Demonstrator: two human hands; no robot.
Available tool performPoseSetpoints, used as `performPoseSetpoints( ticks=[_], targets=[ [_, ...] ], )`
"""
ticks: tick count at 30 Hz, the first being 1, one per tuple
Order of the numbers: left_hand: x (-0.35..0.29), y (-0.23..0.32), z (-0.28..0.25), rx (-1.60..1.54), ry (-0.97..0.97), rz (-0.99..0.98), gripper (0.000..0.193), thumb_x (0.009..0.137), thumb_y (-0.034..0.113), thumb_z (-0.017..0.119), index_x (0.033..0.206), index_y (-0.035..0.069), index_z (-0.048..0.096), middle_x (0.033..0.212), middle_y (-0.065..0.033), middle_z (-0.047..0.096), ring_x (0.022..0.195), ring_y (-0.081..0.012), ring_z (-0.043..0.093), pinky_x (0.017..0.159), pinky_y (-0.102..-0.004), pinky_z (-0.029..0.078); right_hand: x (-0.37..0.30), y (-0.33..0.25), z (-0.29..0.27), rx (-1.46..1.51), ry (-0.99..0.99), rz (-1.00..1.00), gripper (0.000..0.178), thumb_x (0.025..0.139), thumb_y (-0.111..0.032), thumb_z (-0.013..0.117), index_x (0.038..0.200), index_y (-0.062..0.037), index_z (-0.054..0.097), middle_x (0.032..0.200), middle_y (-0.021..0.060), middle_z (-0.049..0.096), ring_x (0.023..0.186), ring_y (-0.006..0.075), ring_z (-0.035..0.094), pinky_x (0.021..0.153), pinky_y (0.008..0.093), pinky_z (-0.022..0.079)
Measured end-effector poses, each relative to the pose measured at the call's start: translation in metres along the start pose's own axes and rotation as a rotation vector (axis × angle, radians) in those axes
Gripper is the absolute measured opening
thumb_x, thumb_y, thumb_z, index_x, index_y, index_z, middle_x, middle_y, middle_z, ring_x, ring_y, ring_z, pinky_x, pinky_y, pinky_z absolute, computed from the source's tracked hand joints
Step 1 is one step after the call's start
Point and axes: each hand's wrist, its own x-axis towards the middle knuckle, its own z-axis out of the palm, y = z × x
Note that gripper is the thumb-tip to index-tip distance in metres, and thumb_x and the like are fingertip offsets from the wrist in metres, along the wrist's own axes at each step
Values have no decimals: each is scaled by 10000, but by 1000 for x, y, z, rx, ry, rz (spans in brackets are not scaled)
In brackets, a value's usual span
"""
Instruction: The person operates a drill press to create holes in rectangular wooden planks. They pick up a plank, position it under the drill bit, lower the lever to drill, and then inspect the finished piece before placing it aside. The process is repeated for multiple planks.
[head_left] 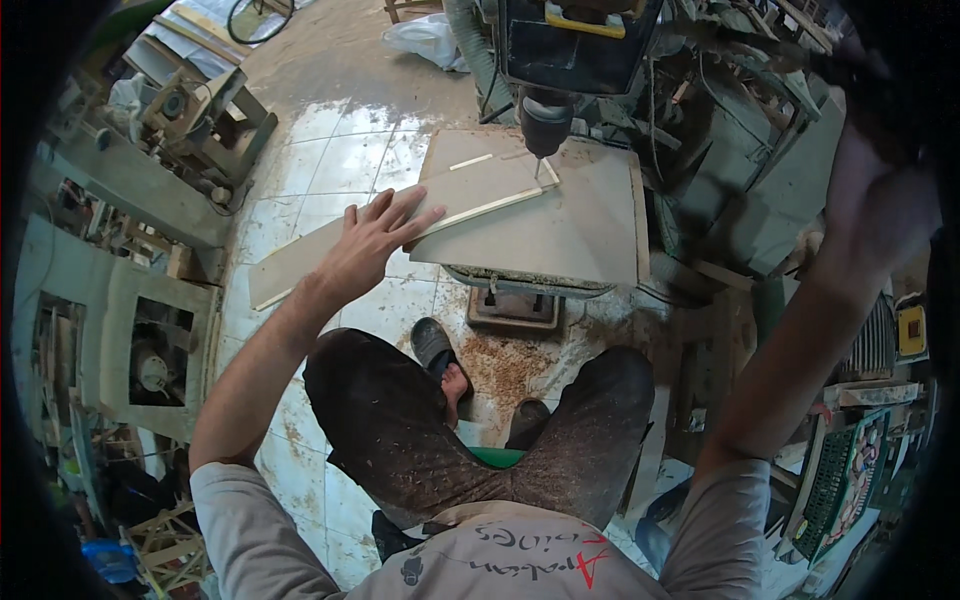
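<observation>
Head view is showing me seated in front of a drill press (560, 60), knees spread, with sawdust lying on the tiled floor (340, 150) around the machine's base. I am pressing my left hand (372, 245) flat, fingers spread wide, on a long thin wooden board (400, 230); the hand is not closing around anything, only weighing the board down against the press table (590, 230). The board is lying slantwise, its right end resting on the table beneath the drill chuck (545, 120) and its left end hanging out over the floor. The bit seems to be meeting the board near that right end, though I cannot tell whether it is cutting or just touching. My right hand (880, 200) is reaching up high at the right edge, blurred and half out of sight, so I cannot tell whether it is gripping anything. Judging by how things lie, the drilling is looking underway at one end of the board; no finished holes are showing along its length, so most of the work is looking left to do.
</observation>
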Motion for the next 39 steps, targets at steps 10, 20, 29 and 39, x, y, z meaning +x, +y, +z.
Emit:
performPoseSetpoints(
  ticks=[10,20,29,39],
  targets=[
    [1,0,-2,15,-7,2,881,718,-181,363,1430,336,320,1526,-28,215,1364,-347,264,1041,-583,278,-73,13,-8,69,33,-96,306,877,-216,341,939,-31,577,1127,233,595,1205,462,452,1095,572,222],
    [0,2,-2,43,-7,-6,880,713,-183,367,1430,325,326,1521,-38,226,1363,-347,262,1047,-586,267,-148,30,10,302,246,9,254,846,-244,408,814,-26,536,1084,254,599,1218,456,444,1065,566,254],
    [-5,-7,8,-5,35,28,910,700,-182,401,1434,346,299,1515,-49,221,1349,-367,265,979,-637,283,-41,17,-6,29,53,-107,357,950,-270,361,1140,-21,533,1169,187,585,1134,344,526,1051,500,307],
    [-7,8,-11,25,-37,-12,880,712,-174,394,1440,310,300,1516,-68,223,1360,-344,262,1003,-576,335,80,57,43,-139,192,294,274,949,-307,481,1161,-152,558,1021,38,580,894,134,549,724,302,449]
  ],
)
